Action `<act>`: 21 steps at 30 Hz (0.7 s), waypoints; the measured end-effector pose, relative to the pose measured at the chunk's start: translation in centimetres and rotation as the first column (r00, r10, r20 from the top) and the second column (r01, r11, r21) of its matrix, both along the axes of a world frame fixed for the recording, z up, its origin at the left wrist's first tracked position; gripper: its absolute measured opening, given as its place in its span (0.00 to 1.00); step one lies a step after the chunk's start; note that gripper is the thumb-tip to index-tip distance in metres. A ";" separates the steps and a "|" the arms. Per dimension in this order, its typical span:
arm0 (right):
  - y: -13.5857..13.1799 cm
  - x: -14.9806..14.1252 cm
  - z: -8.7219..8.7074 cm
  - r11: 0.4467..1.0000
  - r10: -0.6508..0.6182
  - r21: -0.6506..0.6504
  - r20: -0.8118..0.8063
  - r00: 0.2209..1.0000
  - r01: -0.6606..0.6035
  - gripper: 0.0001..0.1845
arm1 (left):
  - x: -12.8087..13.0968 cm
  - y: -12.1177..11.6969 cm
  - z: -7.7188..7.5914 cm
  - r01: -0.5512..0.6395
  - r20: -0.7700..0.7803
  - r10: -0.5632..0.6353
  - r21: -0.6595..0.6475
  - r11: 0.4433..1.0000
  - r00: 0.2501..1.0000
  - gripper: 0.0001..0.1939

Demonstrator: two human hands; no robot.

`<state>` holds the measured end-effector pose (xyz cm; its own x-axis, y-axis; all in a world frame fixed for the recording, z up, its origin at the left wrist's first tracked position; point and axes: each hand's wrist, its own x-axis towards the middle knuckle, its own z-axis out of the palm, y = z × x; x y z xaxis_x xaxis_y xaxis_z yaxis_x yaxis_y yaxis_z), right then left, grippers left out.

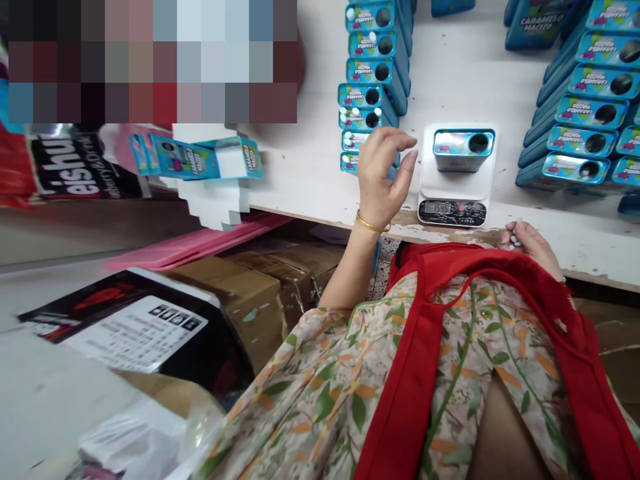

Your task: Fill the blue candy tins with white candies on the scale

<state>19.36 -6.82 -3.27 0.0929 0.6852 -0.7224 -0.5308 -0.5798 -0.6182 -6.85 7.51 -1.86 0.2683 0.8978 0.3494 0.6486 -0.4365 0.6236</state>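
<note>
A blue tin (464, 148) with a round dark opening in its top stands upright on a white digital scale (427, 190), whose lit display reads about 1545. Left of the scale is my left hand (383, 170), raised, with thumb and fingers curved apart and nothing between them. It is close to a row of blue "Caramelo Macizo" tins (370, 72), some with small white pieces on their tops. At the table's front edge, right of the scale, my right hand (536, 248) has its fingers curled around a few small white candies (515, 241).
More blue tins (597, 110) stand in rows at the right of the white table (305, 180). Blue printed boxes (187, 159) lie at the left, beside a black bag (83, 163). Cardboard boxes (250, 303) and a black carton (165, 333) sit below the table edge.
</note>
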 end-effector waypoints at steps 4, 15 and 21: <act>-0.7 -0.1 -0.8 0.999 0.034 0.000 0.059 0.998 -0.034 0.20 | 0.8 0.2 0.1 0.021 0.014 -0.022 0.044 0.999 1.000 0.19; 1.2 -0.7 1.6 0.991 0.116 0.053 0.085 0.990 -0.121 0.23 | 1.7 0.8 -0.1 0.144 -0.125 -0.142 0.010 0.990 0.982 0.26; 1.8 -1.4 1.0 0.994 0.098 0.043 0.036 0.994 -0.100 0.28 | 5.8 5.1 0.3 0.407 -0.345 -0.366 0.052 0.912 0.864 0.21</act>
<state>18.00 -5.04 -2.26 0.0472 0.7234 -0.6888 -0.4502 -0.6001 -0.6612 -1.01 12.64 -1.60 0.7005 0.6559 0.2813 0.5672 -0.7508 0.3384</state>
